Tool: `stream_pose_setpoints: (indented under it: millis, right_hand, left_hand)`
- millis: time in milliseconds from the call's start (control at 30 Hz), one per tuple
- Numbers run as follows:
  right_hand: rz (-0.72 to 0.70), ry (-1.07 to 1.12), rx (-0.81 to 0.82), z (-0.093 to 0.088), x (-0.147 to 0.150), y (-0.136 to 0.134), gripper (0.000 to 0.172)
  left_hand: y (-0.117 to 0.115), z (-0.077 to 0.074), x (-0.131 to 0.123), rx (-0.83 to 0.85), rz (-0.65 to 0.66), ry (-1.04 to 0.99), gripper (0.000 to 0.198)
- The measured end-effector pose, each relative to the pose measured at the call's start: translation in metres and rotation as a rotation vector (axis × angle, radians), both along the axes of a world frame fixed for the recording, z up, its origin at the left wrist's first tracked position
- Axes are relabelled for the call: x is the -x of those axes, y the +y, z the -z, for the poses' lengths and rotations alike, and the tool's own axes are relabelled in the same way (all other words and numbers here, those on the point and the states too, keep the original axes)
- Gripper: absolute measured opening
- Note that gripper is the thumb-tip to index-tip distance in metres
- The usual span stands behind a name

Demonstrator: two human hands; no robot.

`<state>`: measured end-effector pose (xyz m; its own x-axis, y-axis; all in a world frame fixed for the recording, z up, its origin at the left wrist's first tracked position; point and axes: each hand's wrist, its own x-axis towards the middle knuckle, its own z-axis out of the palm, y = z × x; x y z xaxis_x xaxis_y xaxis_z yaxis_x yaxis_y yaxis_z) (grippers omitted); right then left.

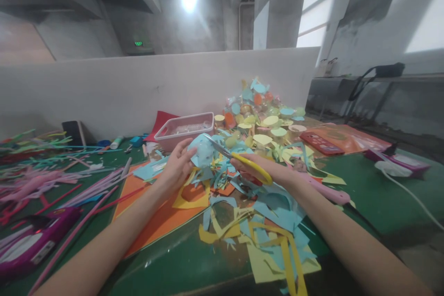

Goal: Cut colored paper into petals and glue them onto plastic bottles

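My left hand [178, 164] is closed on a light blue paper piece [202, 150], held up above the scraps. What looks like a clear plastic dome is attached to the paper, though glare blurs it. My right hand [248, 165] grips yellow-handled scissors [265, 176] by the handles. Their blades [215, 144] lie at the paper's upper right edge; whether they are cutting into it I cannot tell. Curled blue and yellow paper offcuts [274, 210] spread beneath both hands. Orange paper sheets [156, 222] lie under my left forearm.
Behind the hands are a pink basket [185, 136] and a heap of clear balls with paper discs [256, 101]. A pink glue gun [324, 189] lies right. Pipe cleaners [41, 185] and a purple device [38, 240] are left. A red phone [322, 142] lies back right.
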<state>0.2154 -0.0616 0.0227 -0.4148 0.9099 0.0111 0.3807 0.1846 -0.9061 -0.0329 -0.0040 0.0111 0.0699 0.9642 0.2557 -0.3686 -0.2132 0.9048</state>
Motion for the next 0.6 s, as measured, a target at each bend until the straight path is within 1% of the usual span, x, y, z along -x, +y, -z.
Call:
stream_pose_setpoints:
  millis: [133,267,367,467,600]
  right_hand:
    - [-0.036,0.0,-0.027,0.0005,0.0002,-0.0006,0.046]
    - [0.004,-0.029,-0.041,-0.0031,0.0023,-0.0028,0.046]
    - [0.016,-0.061,-0.053,-0.0031,0.002,-0.0019,0.048]
    - [-0.014,-0.053,-0.078,-0.0005,-0.0002,0.0001,0.048]
    - [-0.07,0.028,-0.023,0.0013,-0.0013,0.0,0.044]
  left_hand:
    - [-0.0014,-0.0011,0.0002,0.036,0.007,-0.022,0.051]
    - [-0.0044,-0.0011,-0.0023,0.063,0.026,-0.015,0.047]
    - [-0.0054,-0.0006,-0.0051,0.082,0.031,-0.011,0.049]
    - [-0.0058,-0.0013,-0.0068,0.087,0.013,-0.034,0.052]
    - [-0.007,-0.0044,-0.006,0.056,0.007,-0.051,0.052]
